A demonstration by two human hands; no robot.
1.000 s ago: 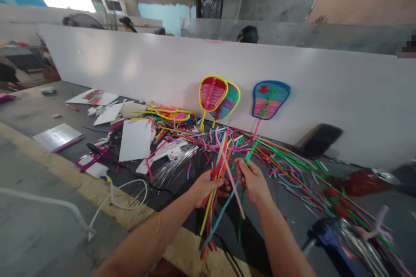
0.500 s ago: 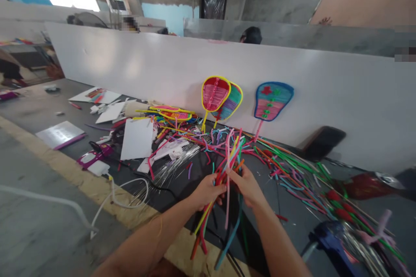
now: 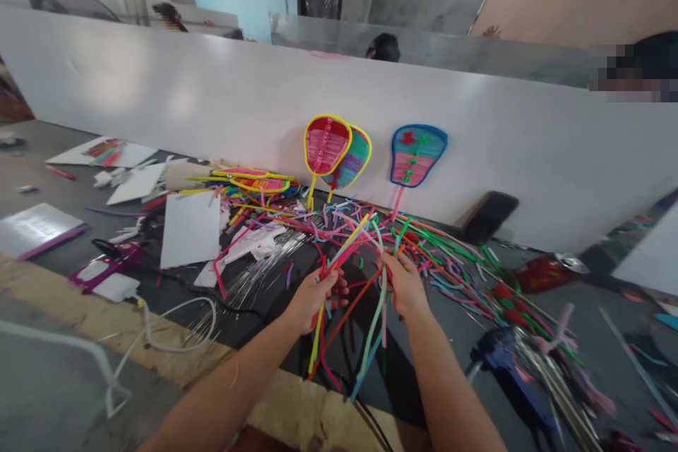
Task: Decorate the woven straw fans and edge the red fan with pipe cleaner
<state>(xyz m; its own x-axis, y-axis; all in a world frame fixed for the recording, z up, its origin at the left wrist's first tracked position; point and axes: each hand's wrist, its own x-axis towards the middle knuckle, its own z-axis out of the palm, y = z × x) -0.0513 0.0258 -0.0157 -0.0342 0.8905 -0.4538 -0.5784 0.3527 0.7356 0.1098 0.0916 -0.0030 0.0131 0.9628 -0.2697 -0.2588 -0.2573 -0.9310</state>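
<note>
My left hand (image 3: 313, 299) is closed around a bunch of fuzzy pipe cleaners, among them a yellow pipe cleaner (image 3: 317, 340) and pink and red ones. A short way to the right, my right hand (image 3: 405, 284) pinches another group, with a mint-green pipe cleaner (image 3: 374, 328) in front and blue and pink ones beside it. An orange pipe cleaner (image 3: 347, 312) slants across the gap between the hands. Beyond them, a red-and-pink fan with a yellow rim (image 3: 327, 148), a teal-and-purple fan (image 3: 354, 162) and a blue-rimmed fan (image 3: 418, 155) lean on the white divider.
Cut pipe cleaner pieces and thin wires (image 3: 270, 272) litter the dark table. At left lie white card (image 3: 189, 229) and a purple glue gun (image 3: 109, 265) with its cable. A phone (image 3: 490, 217), a red can (image 3: 548, 273) and a blue tool (image 3: 511, 367) are at right.
My hands have moved apart, and the single bunch between them is now split into two groups. The view has turned to the right and somewhat downward.
</note>
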